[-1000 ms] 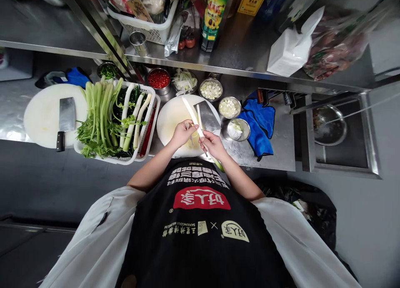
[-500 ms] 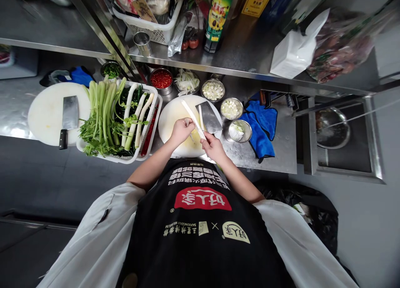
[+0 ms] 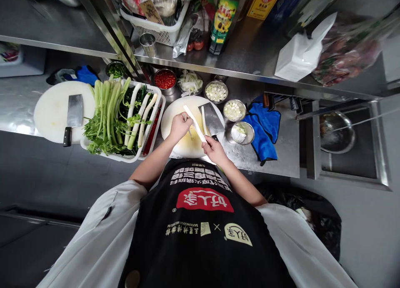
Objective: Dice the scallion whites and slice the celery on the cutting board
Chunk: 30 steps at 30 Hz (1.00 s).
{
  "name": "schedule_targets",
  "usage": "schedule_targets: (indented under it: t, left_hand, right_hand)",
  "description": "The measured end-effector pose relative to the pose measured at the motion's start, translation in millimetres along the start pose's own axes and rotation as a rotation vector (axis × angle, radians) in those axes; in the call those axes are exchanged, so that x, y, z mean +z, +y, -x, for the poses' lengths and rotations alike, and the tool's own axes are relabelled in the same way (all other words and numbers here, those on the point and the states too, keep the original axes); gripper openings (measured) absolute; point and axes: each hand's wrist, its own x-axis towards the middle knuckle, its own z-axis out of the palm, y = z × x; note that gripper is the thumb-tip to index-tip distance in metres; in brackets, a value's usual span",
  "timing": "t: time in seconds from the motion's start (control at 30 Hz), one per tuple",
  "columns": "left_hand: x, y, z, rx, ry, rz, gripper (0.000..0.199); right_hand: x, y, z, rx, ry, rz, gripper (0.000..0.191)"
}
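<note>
My right hand (image 3: 215, 150) is closed around the lower end of a white scallion stalk (image 3: 196, 124), which slants up and to the left over a round white cutting board (image 3: 175, 144). My left hand (image 3: 180, 126) is pinched at the stalk's left side, near its upper part; what lies between the fingertips is too small to make out. A thin pale strip shows just below those fingers. On the board's right side lies a cleaver (image 3: 212, 119), its dark handle partly hidden by my right hand. A second, thinner white stalk (image 3: 204, 119) rests along the blade.
Left of the board stands a white basket (image 3: 137, 154) of celery and scallions, then another board (image 3: 46, 113) with a cleaver (image 3: 75, 111). Metal bowls of chopped red chili (image 3: 164, 78) and cut scallion (image 3: 216, 91) line the back under a steel shelf (image 3: 243, 67). Blue gloves (image 3: 264, 129) lie right.
The view has shifted slightly, so things sit a little further right. My left hand has moved slightly up and left relative to the stalk. More of the cleaver's handle shows beside my right hand.
</note>
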Motion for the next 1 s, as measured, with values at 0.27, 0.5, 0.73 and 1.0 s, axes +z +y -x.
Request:
schedule_targets:
  t: [0.27,0.5,0.73,1.0]
  left_hand:
    - [-3.8,2,4,0.003,-0.096,0.058,0.016]
    - [4.5,2,8,-0.134,-0.130,0.191,0.016]
    - [25.9,5,16,-0.346,-0.079,0.578,0.024]
    - [28.4,21,37,-0.280,-0.076,0.648,0.025]
  right_hand:
    - [-3,-13,-3,0.092,-0.145,-0.454,0.043]
    - [-1,-10,-2,0.146,-0.054,-0.525,0.052]
    - [-1,-15,-11,0.076,0.044,-0.525,0.056]
    - [-11,-8,-28,0.117,0.201,-0.657,0.050]
